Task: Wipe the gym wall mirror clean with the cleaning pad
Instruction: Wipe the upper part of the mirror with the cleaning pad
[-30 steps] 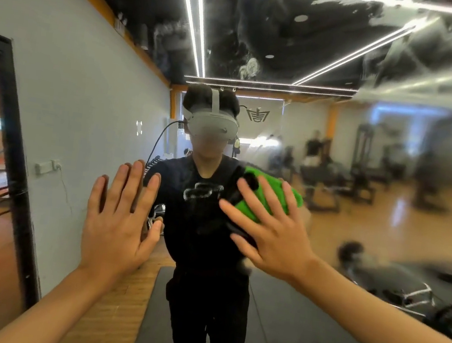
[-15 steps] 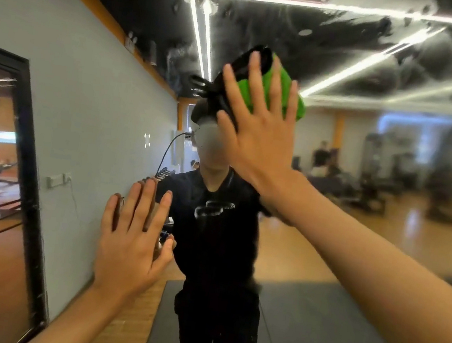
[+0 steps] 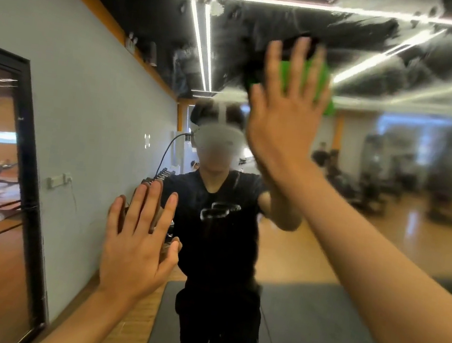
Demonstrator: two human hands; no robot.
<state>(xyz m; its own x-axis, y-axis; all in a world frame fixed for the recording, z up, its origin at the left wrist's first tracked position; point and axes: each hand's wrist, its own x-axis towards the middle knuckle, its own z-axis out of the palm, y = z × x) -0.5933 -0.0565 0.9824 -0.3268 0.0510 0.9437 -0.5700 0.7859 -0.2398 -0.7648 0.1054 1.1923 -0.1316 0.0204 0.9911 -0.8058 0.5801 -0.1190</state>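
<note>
Green and black, the cleaning pad (image 3: 316, 76) is pressed flat against the mirror (image 3: 408, 66) high up, under the straight, spread fingers of the right hand (image 3: 285, 115), a wide grip. Lower down, the left hand (image 3: 136, 246) is laid flat on the glass, fingers straight.

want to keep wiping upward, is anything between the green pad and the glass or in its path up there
Nothing visible. The right hand presses the green pad flat on the mirror, with only smeared glass above it. The left hand rests lower left, out of the way.
</note>
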